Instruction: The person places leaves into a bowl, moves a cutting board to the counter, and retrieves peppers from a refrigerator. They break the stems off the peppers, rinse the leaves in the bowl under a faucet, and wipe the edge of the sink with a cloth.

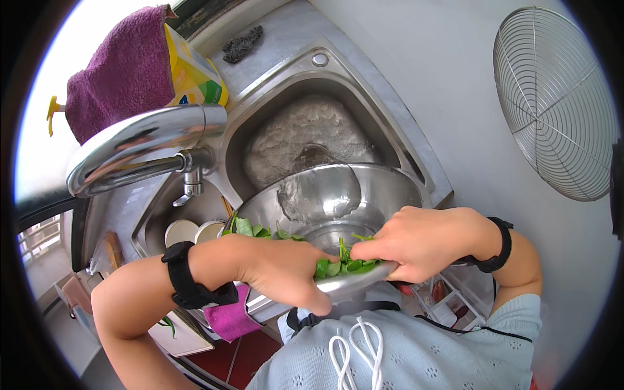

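A wide stainless steel basin [390, 187] is tilted away from me over the sink, its far rim low above the bowl. My left hand [285, 270] grips the near rim, thumb outside and fingers inside over the greens. On the right side of that same rim, my right hand [421, 241] is clamped, with its fingers against the greens. Leafy green vegetables [341, 267] lie along the near inner wall, partly hidden beneath both hands. Water shows inside the basin, and churning water [302, 126] covers the floor of the steel sink [395, 136].
Left of the basin is a chrome faucet [202, 122]; behind it a purple towel [126, 73] drapes over a yellow bottle [212, 83]. A steel wool scrubber [243, 45] lies on the counter. White bowls [180, 233] sit in the second sink. A wire strainer [551, 102] hangs on the right wall.
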`<control>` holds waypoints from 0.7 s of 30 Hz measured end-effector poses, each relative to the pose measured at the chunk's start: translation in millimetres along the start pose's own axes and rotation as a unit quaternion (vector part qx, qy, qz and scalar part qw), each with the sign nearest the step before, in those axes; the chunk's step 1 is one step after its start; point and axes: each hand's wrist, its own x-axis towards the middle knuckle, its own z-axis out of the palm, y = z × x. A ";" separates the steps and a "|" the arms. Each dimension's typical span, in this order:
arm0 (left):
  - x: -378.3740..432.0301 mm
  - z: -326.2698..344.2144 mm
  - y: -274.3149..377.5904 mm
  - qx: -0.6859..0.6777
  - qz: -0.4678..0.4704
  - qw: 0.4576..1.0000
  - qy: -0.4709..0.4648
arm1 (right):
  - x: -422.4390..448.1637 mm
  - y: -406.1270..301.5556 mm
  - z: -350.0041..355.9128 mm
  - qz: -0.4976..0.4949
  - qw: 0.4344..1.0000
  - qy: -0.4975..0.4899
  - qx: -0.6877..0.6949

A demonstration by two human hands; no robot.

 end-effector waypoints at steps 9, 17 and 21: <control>-5.3 9.9 6.2 0.013 0.009 0.999 -0.044 | -4.9 -4.5 -2.5 -0.039 0.998 -0.043 0.028; -7.4 11.2 11.0 0.040 0.019 0.999 -0.012 | -3.8 -12.6 -2.4 0.003 0.999 -0.052 -0.012; -13.8 2.7 27.0 0.038 -0.025 0.998 -0.032 | -9.7 -11.1 2.9 -0.005 0.999 0.002 0.032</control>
